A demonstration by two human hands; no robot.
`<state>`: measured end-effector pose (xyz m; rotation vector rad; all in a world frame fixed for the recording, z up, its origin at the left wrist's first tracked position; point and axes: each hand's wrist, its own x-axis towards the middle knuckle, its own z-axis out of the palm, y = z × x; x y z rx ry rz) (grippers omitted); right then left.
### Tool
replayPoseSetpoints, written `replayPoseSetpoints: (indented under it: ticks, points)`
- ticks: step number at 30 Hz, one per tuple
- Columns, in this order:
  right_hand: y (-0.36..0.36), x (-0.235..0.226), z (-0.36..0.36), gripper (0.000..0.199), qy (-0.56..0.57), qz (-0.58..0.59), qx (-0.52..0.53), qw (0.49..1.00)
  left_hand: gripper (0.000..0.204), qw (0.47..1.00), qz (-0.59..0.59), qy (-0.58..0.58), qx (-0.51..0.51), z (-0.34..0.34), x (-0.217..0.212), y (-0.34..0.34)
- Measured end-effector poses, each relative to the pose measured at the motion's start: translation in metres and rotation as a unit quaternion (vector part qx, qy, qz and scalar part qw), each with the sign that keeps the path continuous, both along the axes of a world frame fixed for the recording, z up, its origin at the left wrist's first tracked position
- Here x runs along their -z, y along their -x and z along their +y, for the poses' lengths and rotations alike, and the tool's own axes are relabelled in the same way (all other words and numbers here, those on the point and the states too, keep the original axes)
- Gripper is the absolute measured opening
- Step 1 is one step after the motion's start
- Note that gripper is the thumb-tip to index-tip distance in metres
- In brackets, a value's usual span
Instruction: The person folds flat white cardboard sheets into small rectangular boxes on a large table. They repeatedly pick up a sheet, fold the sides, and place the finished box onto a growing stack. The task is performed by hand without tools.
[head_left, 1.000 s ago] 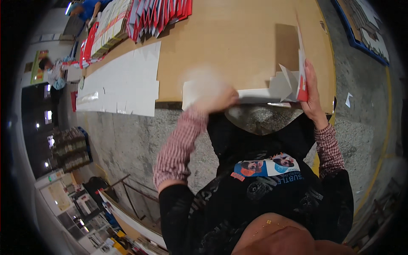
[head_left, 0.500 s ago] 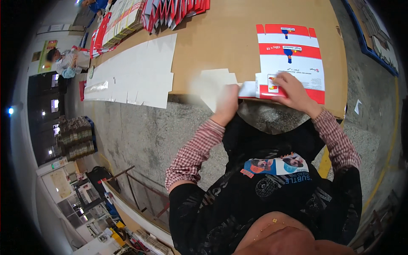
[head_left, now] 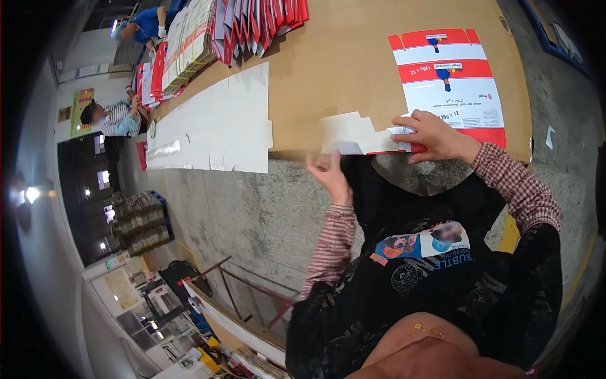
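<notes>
A flat red-and-white printed carton blank [head_left: 449,82] lies on the brown cardboard sheet [head_left: 341,63] covering the floor. My right hand [head_left: 432,136] presses on the blank's near edge, fingers curled over it. A white flap [head_left: 350,134] sticks out to the left of that hand. My left hand [head_left: 329,174] hovers just below the flap, fingers apart, holding nothing.
A white board sheet [head_left: 218,123] lies to the left on the concrete floor. Stacks of red-and-white carton blanks [head_left: 252,25] line the far side. Two other people [head_left: 113,117] work at the far left. Stacked goods and metal frames stand at the lower left.
The carton blank was upright and folded a second ago; it now lies flat, printed side up. My left hand has come off the flap and dropped back toward me.
</notes>
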<state>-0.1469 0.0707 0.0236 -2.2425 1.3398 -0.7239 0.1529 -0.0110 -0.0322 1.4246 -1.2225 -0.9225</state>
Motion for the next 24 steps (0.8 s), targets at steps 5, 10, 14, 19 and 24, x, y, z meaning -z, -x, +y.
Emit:
replayPoseSetpoints:
  ticks: [5, 10, 14, 19, 24]
  points:
    - [0.003, 0.013, 0.003, 0.072, 0.012, -0.009, 0.009, 1.000, 0.025, 0.968, 0.231, -0.091, -0.032, 0.001, 0.002, 0.036]
    - [0.006, -0.004, 0.002, 0.073, -0.036, 0.034, -0.014, 0.999, 0.043, 0.869, -0.139, 0.273, 0.389, -0.003, -0.039, 0.086]
    - [0.020, -0.006, 0.029, 0.079, 0.029, 0.057, 0.079, 0.995, 0.100, 0.702, -0.369, 0.284, 0.539, -0.021, -0.050, 0.102]
    - [0.034, 0.000, 0.047, 0.084, 0.040, 0.026, 0.179, 0.983, 0.115, 0.701, -0.368, 0.274, 0.545, -0.030, -0.033, 0.110]
    - [0.037, 0.010, 0.046, 0.080, 0.028, 0.027, 0.178, 0.983, 0.104, 0.683, -0.410, 0.271, 0.540, -0.029, -0.030, 0.117]
